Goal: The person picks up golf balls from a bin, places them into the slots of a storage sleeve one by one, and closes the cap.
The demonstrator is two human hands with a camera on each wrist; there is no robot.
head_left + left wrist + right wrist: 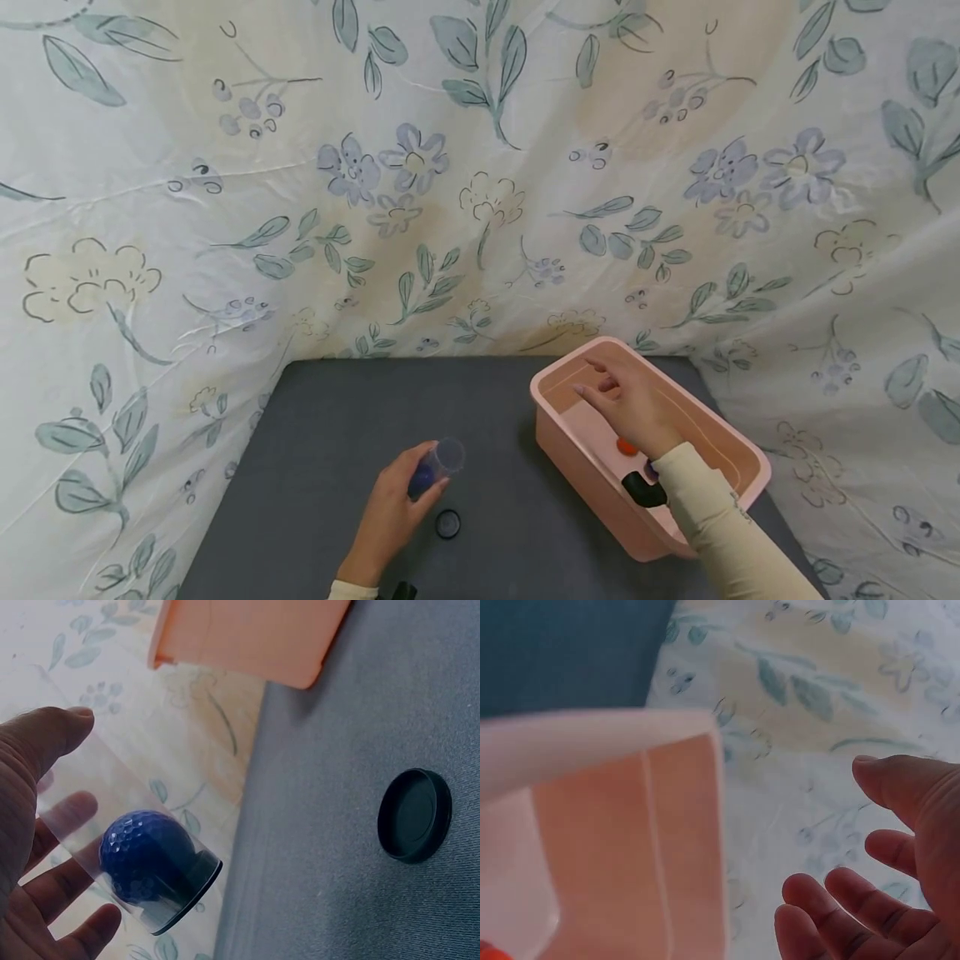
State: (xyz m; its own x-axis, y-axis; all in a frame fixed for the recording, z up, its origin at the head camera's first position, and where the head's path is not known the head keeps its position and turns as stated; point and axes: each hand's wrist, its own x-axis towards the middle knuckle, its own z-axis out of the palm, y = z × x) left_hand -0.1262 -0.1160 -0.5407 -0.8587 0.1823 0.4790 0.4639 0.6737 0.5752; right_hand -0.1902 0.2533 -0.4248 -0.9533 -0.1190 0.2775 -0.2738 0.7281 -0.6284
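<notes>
My left hand [408,492] grips a clear plastic tube [438,462] lying tilted over the grey table, thumb on one side and fingers on the other. Inside the tube [112,817] sits a dimpled blue ball [146,855] against a black end cap [193,889]. A loose black cap [447,523] lies on the table just right of that hand, also plain in the left wrist view [415,815]. My right hand [611,392] hovers inside the pink bin [581,475] with its fingers [814,904] spread and nothing in them. An orange ball [626,447] lies in the bin near the wrist.
The grey table top [337,433] is ringed by a flowered sheet [450,208] hanging close behind and at both sides. The pink bin [247,637] stands at the table's right edge. A black wrist camera mount [643,490] sits on my right sleeve.
</notes>
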